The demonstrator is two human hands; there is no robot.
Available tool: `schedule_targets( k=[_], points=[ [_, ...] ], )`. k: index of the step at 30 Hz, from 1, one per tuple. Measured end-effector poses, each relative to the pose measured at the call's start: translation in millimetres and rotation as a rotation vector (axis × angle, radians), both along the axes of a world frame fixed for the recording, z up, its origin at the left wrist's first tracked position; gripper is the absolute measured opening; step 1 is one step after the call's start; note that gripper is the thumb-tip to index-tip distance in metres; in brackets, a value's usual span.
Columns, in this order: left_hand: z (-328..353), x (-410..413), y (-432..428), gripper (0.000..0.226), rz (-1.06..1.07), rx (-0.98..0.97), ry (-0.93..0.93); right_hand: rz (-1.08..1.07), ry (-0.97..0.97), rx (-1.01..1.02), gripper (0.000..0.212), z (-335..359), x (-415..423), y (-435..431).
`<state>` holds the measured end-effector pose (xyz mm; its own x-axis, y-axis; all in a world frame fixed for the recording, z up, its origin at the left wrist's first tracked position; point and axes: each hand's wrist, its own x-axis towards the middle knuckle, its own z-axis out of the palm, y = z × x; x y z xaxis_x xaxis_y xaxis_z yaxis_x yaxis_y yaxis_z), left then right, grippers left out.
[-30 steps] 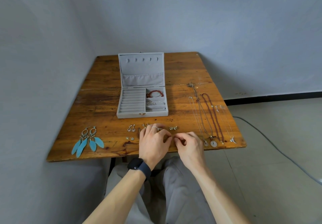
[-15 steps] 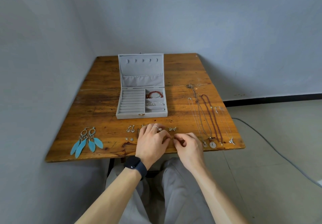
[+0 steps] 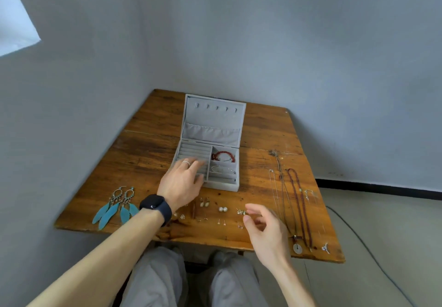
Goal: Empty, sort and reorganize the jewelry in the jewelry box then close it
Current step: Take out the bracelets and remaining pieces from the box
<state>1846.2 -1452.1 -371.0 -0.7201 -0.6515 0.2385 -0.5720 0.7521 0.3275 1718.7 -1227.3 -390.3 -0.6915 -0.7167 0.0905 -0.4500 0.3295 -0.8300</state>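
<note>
Jewelry box (image 3: 222,187): open, lid up, under fingertips of L hand (image 3: 183,182).
- L section: ring rolls (image 3: 195,150); L fingers straight, laid on them, no grip.
- R compts: far, red bead bracelet (image 3: 223,156); mid, silver bangle (image 3: 222,169).

R hand (image 3: 267,232): loosely curled, nothing held, just beside stud earrings (image 3: 223,209).
Necklaces (image 3: 299,201): right of R hand.

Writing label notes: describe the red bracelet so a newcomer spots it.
On the wooden table, find the open grey jewelry box. On its right side, the red bead bracelet lies coiled in the compartment nearest the lid. The silver bangle beside it is thin; the other red beads are a long necklace outside the box.
</note>
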Motion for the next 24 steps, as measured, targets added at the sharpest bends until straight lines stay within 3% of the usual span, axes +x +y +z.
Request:
schedule_targets(
  k=[7,9,13,19,24],
  points=[
    [-17,-33,-43,0.057,-0.007,0.085,-0.164,0.073,0.130,0.082,0.023,43,-43,-88],
    [-34,-32,-46,0.064,0.018,0.033,-0.164,0.090,0.205,0.138,0.021,45,-54,-119],
    [-45,-33,-43,0.053,0.054,-0.078,-0.137,0.117,0.345,0.305,0.019,39,-69,-168],
    [-49,-33,-43,0.051,0.045,-0.085,-0.076,0.145,0.293,0.537,0.027,34,-74,-218],
    [-51,-36,-43,0.053,0.063,-0.064,-0.050,0.149,0.284,0.588,0.027,33,-76,-224]
  ],
)
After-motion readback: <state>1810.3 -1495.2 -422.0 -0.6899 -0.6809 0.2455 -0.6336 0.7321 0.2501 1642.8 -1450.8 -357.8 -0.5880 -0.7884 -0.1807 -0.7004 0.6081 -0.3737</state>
